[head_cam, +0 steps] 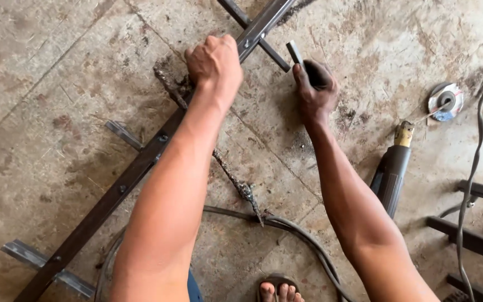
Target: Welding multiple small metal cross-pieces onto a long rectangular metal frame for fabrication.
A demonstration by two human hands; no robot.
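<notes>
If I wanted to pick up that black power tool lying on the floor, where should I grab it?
Probably around the black power tool's thick barrel-shaped body, from above: it lies flat on the concrete floor with that middle part clear, away from the yellowish nose end.

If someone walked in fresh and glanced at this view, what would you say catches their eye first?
Two bare forearms reach up the middle: the left hand grips a long dark metal bar running diagonally across the stained concrete floor, while the right hand holds a short metal rod beside it. To the right lie a black power tool and a grinding disc.
</notes>
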